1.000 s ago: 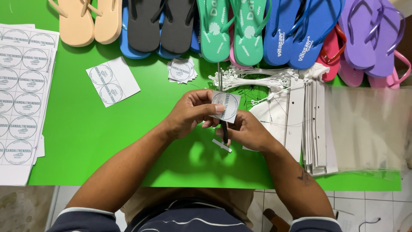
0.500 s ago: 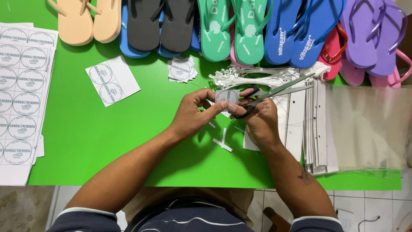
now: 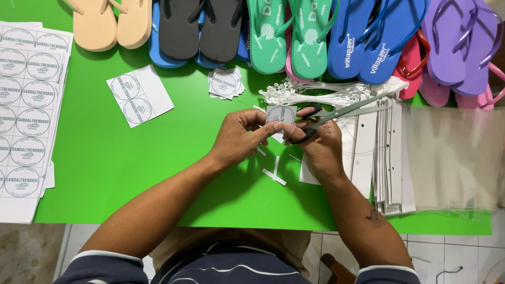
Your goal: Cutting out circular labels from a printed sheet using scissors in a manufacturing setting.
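Observation:
My left hand (image 3: 239,138) pinches a small round paper label (image 3: 280,114) by its lower edge, above the green table (image 3: 131,173). My right hand (image 3: 315,144) also touches the label with its fingertips while its fingers sit in the black handles of a pair of scissors (image 3: 336,114). The grey blades point up and to the right, away from the label. Thin white paper strips (image 3: 274,174) lie on the table just below my hands.
A row of flip-flops (image 3: 286,37) in tan, black, green, blue, pink and purple lines the far edge. Sheets of round labels (image 3: 29,105) lie at left, a cut sheet piece (image 3: 139,95) and a small label stack (image 3: 225,83) in the middle. White tag loops (image 3: 315,94), card strips (image 3: 386,158) and clear bags (image 3: 452,158) lie right.
The scissors have swung out from under the label, their blades now pointing up-right. The label was turned between both hands and is held a little higher.

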